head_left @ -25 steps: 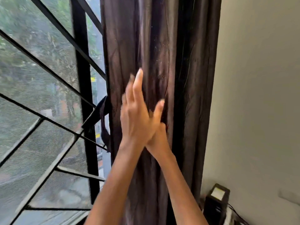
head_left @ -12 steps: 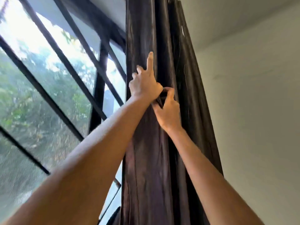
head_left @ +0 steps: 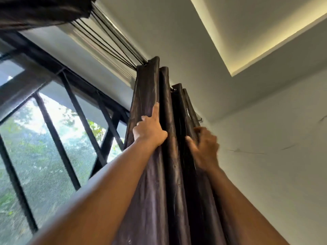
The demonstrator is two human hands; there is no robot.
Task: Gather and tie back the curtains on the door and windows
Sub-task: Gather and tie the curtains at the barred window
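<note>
Status on the curtain (head_left: 168, 174): gathering is looking mostly done on this panel, tying is not. Fabric is hanging bunched into tight vertical pleats at the right end of the rod (head_left: 122, 39), just beside the wall (head_left: 274, 174), with the window (head_left: 53, 147) showing uncovered to its left.

Left hand (head_left: 150, 129) is reaching high and holding the front pleat. Its index finger is lying straight up along the groove between the first two folds, and the other fingers are curling round the fold's edge. Right hand (head_left: 203, 147) is showing blurred, but its fingers are visibly curling into the rear pleats on the wall side, so it is gripping fabric too. Both hands are working near the top of the stack, well above where a tie would normally go.

My read: person is squaring up the pleats, i.e. finishing the gather step. No tie-back, cord or hook is showing in view. The lower curtain is running out of frame, so I cannot tell whether anything is wrapped down there.

Dark fabric, likely a second curtain (head_left: 44, 11), is sitting bunched at the top-left corner. Whether it is tied is not visible either.

Remaining, as I am judging it: bringing the hands down, wrapping and fastening a tie on this panel, then handling the other door and window curtains.
</note>
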